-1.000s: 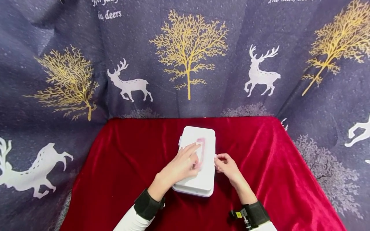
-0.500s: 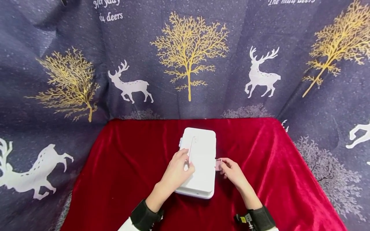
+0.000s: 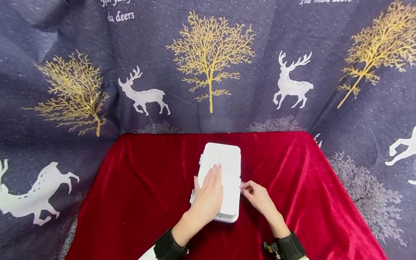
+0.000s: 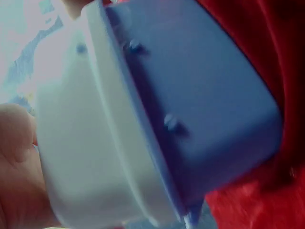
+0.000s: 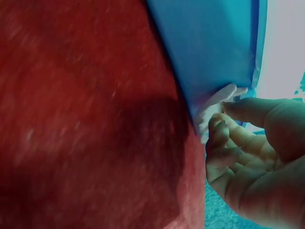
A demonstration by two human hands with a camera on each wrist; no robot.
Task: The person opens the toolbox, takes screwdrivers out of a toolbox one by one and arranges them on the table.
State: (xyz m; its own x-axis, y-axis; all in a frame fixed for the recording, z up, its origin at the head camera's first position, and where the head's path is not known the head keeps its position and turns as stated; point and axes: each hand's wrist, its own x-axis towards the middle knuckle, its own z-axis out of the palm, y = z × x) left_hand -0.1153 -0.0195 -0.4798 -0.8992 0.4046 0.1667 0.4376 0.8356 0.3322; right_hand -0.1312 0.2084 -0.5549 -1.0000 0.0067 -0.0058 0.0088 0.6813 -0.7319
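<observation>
A closed box stands in the head view, its white lid (image 3: 231,169) on top. The left wrist view shows its blue body (image 4: 209,71) below the lid. Flat on the lid lies my left hand (image 3: 209,195), fingers extended and pointing away from me. At the box's right side my right hand (image 3: 258,196) pinches a small pink latch (image 3: 242,185) between thumb and forefinger. The right wrist view shows that latch as a pale tab (image 5: 209,112) against the body; the fingertips partly cover it.
Red velvet cloth (image 3: 146,195) covers the table under the box. Behind it hangs a dark blue curtain (image 3: 240,86) printed with deer and trees. Small hinge-like pieces (image 3: 200,159) stick out on the box's left side.
My left hand has flattened onto the lid from a curled pose. A pink bracket shape seen on the lid earlier no longer shows. The pink latch, sticking out half a second ago, is nearer the box.
</observation>
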